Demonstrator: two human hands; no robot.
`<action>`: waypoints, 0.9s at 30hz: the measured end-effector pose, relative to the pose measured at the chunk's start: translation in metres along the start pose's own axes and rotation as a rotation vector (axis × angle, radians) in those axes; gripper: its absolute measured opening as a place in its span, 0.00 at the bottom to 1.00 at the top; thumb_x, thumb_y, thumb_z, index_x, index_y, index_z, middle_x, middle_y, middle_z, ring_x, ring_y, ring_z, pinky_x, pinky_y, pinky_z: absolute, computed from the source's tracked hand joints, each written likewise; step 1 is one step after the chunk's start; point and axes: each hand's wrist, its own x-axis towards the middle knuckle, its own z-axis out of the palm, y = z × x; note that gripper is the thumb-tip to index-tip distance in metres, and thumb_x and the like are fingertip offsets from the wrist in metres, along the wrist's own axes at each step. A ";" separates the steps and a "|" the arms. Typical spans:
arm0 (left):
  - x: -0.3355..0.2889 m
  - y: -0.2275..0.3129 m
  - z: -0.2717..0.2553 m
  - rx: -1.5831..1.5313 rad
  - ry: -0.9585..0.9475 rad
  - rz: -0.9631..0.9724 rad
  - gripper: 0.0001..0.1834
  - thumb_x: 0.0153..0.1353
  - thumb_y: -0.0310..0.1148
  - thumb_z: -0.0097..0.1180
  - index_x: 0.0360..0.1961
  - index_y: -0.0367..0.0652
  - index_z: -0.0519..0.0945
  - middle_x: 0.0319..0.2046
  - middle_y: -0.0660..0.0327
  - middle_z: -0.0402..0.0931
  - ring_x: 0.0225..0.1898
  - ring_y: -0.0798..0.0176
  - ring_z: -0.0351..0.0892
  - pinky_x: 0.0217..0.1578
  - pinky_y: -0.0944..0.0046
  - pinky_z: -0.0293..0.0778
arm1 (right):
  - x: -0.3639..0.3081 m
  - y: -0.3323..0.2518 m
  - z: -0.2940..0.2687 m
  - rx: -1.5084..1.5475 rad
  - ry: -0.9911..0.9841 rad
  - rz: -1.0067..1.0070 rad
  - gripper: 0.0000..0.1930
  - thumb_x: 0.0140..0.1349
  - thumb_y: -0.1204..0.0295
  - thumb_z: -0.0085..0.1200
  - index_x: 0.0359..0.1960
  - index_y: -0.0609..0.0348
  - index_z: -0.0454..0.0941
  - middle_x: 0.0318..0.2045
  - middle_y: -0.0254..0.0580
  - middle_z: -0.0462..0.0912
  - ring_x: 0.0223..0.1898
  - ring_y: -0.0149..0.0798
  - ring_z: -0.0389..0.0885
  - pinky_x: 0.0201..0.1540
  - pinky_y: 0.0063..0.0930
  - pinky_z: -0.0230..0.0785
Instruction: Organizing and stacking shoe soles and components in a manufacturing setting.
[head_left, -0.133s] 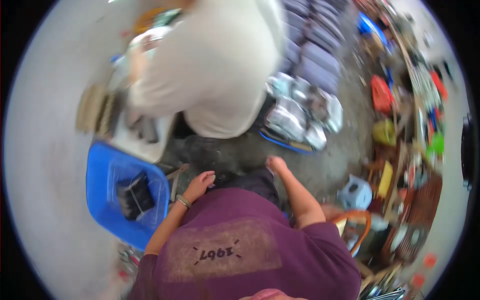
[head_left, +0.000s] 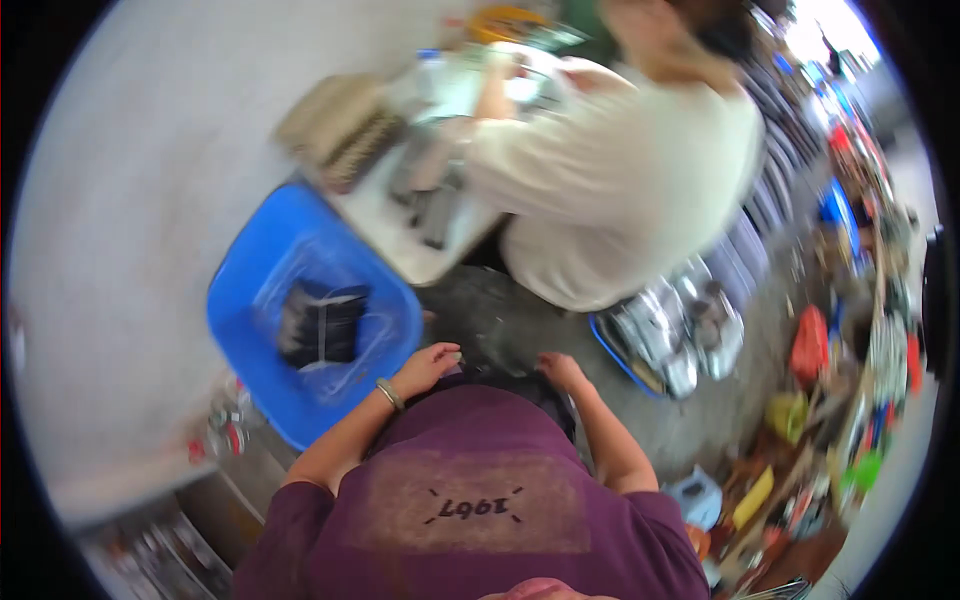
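Observation:
My left hand (head_left: 428,368), with a bracelet (head_left: 389,394) on its wrist, is at my lap with fingers closed. Something small and pale shows at its fingertips, too small to name. My right hand (head_left: 562,370) is above the other side of my lap, fingers curled in and their tips hidden. Beside my left forearm is a blue plastic tub (head_left: 232,290). In the tub lies a dark bundle (head_left: 335,325) tied with a light strap, on clear plastic film. Neither hand touches the tub.
Ahead, a person in a white shirt (head_left: 620,190) leans over a pale table (head_left: 430,262) with dark grey strips (head_left: 437,215) and a brown stack (head_left: 340,125). Silvery wrapped packs (head_left: 665,335) sit in a blue-rimmed tray to the right. Clutter and a light-blue stool (head_left: 697,498) line the right side.
My view has swung left, so the tub, table and person are farther right in the picture. My hands keep nearly the same pose at my lap.

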 end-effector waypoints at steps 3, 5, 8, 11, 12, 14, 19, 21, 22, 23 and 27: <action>-0.018 -0.080 0.051 -0.182 0.090 0.036 0.21 0.65 0.40 0.52 0.54 0.37 0.75 0.44 0.57 0.80 0.45 0.65 0.77 0.47 0.66 0.71 | -0.013 -0.025 -0.006 -0.143 -0.163 -0.217 0.16 0.59 0.64 0.54 0.47 0.57 0.79 0.43 0.51 0.82 0.46 0.54 0.79 0.50 0.41 0.71; -0.032 -0.114 0.026 -0.256 0.185 -0.045 0.22 0.66 0.39 0.51 0.57 0.40 0.73 0.46 0.60 0.78 0.45 0.67 0.77 0.49 0.67 0.70 | 0.005 -0.082 0.012 -0.185 -0.250 -0.333 0.16 0.59 0.66 0.54 0.47 0.59 0.79 0.43 0.51 0.82 0.47 0.55 0.79 0.51 0.41 0.71; -0.050 -0.119 -0.024 -0.458 0.321 -0.027 0.22 0.67 0.39 0.51 0.58 0.40 0.72 0.47 0.60 0.78 0.46 0.67 0.77 0.49 0.66 0.70 | 0.040 -0.181 0.007 -0.178 -0.361 -0.535 0.14 0.61 0.69 0.54 0.48 0.60 0.79 0.42 0.50 0.83 0.45 0.50 0.81 0.50 0.37 0.72; -0.052 -0.101 -0.064 -0.596 0.413 -0.037 0.22 0.68 0.39 0.50 0.59 0.38 0.71 0.47 0.60 0.78 0.46 0.67 0.77 0.47 0.65 0.70 | 0.072 -0.249 -0.007 0.220 -0.306 -0.410 0.12 0.63 0.72 0.55 0.46 0.60 0.80 0.37 0.41 0.84 0.41 0.34 0.82 0.47 0.27 0.72; -0.046 -0.092 -0.076 -0.608 0.429 -0.039 0.22 0.68 0.39 0.50 0.59 0.38 0.71 0.47 0.60 0.78 0.46 0.67 0.77 0.47 0.65 0.70 | 0.087 -0.271 -0.016 0.334 -0.269 -0.343 0.11 0.63 0.73 0.54 0.46 0.61 0.80 0.35 0.38 0.84 0.39 0.29 0.81 0.47 0.25 0.72; -0.027 -0.067 -0.102 -0.522 0.561 0.090 0.22 0.66 0.36 0.53 0.57 0.35 0.71 0.46 0.57 0.77 0.46 0.64 0.77 0.50 0.66 0.71 | 0.133 -0.306 -0.032 0.354 0.018 -0.476 0.10 0.67 0.73 0.47 0.45 0.60 0.79 0.37 0.35 0.82 0.41 0.28 0.78 0.47 0.24 0.70; 0.053 0.001 -0.177 -0.549 0.784 0.271 0.27 0.67 0.40 0.53 0.61 0.35 0.66 0.52 0.51 0.74 0.51 0.60 0.76 0.51 0.63 0.71 | 0.274 -0.384 -0.091 0.610 0.570 -0.464 0.17 0.68 0.71 0.44 0.55 0.67 0.71 0.53 0.46 0.76 0.56 0.41 0.72 0.60 0.31 0.60; 0.087 0.022 -0.204 -0.447 0.842 0.356 0.30 0.67 0.42 0.52 0.64 0.35 0.62 0.54 0.49 0.73 0.53 0.58 0.75 0.52 0.62 0.70 | 0.333 -0.402 -0.095 0.819 0.642 -0.405 0.20 0.69 0.69 0.43 0.59 0.68 0.67 0.55 0.49 0.75 0.57 0.41 0.71 0.61 0.32 0.59; 0.104 0.031 -0.214 -0.379 0.864 0.416 0.31 0.67 0.43 0.51 0.65 0.35 0.61 0.55 0.48 0.72 0.53 0.57 0.75 0.53 0.62 0.69 | 0.357 -0.405 -0.099 0.878 0.693 -0.365 0.21 0.70 0.67 0.42 0.59 0.69 0.68 0.55 0.51 0.75 0.56 0.42 0.72 0.60 0.32 0.60; 0.119 0.035 -0.226 -0.378 0.864 0.408 0.31 0.67 0.43 0.51 0.65 0.35 0.61 0.55 0.48 0.72 0.53 0.57 0.75 0.53 0.62 0.69 | 0.377 -0.407 -0.102 0.936 0.743 -0.324 0.22 0.71 0.65 0.42 0.59 0.69 0.68 0.54 0.52 0.75 0.56 0.42 0.72 0.60 0.32 0.61; 0.176 0.030 -0.279 -0.436 0.951 0.362 0.39 0.67 0.52 0.47 0.68 0.36 0.55 0.60 0.45 0.66 0.61 0.54 0.67 0.60 0.60 0.61 | 0.424 -0.414 -0.111 0.918 0.497 -0.296 0.23 0.71 0.61 0.42 0.58 0.68 0.70 0.53 0.51 0.77 0.55 0.43 0.73 0.58 0.33 0.62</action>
